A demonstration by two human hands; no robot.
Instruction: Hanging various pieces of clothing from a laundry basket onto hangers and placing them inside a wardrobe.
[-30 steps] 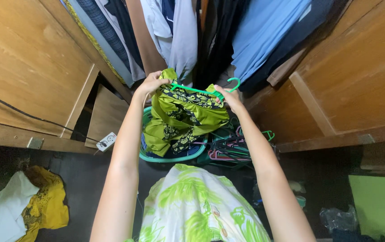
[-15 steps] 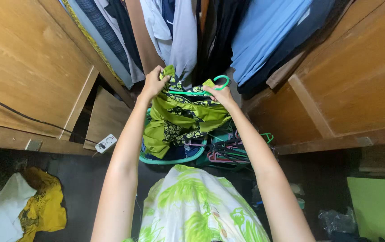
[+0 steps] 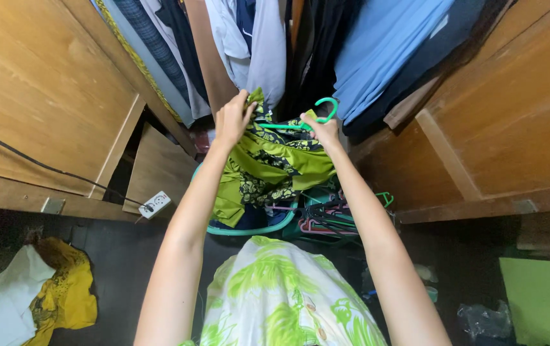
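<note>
While green garment (image 3: 268,163) hangs between them, left hand (image 3: 233,118), right hand (image 3: 324,132) closed, gripping hanger (image 3: 304,122).

both bare arms stretch far forward, nearly straight. the left hand (image 3: 233,119) is raised with fingers pinched closed. the right hand (image 3: 324,131), just right of it, is clenched too, knuckles up.

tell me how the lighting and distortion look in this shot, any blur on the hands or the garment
Head view: wide-angle lens bows the wooden wardrobe panels outward; light falls warm on the wood, while the floor below sits in deep shadow; left hand, right hand and the green patterned garment on its green hanger look only faintly soft, no glare.
</note>
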